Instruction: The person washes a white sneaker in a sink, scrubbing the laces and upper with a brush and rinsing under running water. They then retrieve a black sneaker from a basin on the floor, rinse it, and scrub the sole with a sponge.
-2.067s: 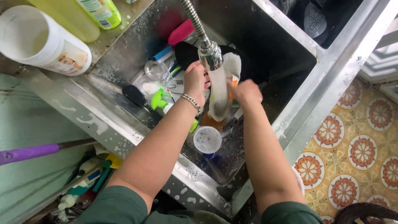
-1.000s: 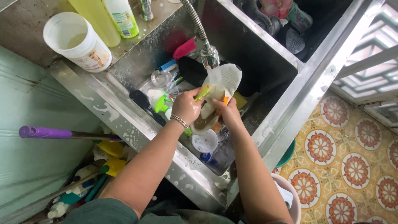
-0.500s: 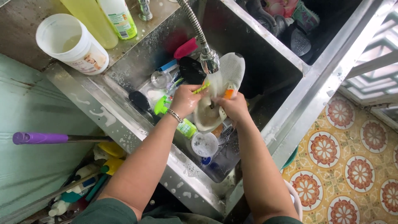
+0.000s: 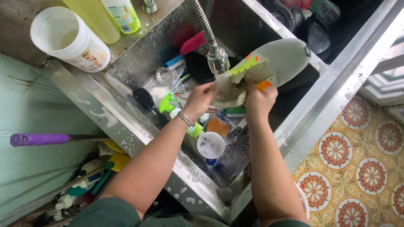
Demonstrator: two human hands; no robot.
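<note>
Sink (image 4: 269,138) holds brushes, foamy cup (image 4: 210,145); both hands' fingers pinch grey shoe (image 4: 273,63) under tap (image 4: 218,59)

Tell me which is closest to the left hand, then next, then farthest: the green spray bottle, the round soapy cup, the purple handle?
From the left hand:
1. Green spray bottle, just beside it in the sink.
2. Round soapy cup, lower in the sink.
3. Purple handle, far outside the sink.

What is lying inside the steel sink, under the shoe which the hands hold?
Under the pale shoe, the sink holds a green spray bottle, a foamy white cup, an orange piece and brushes. The arms and shoe hide the rest.
</note>
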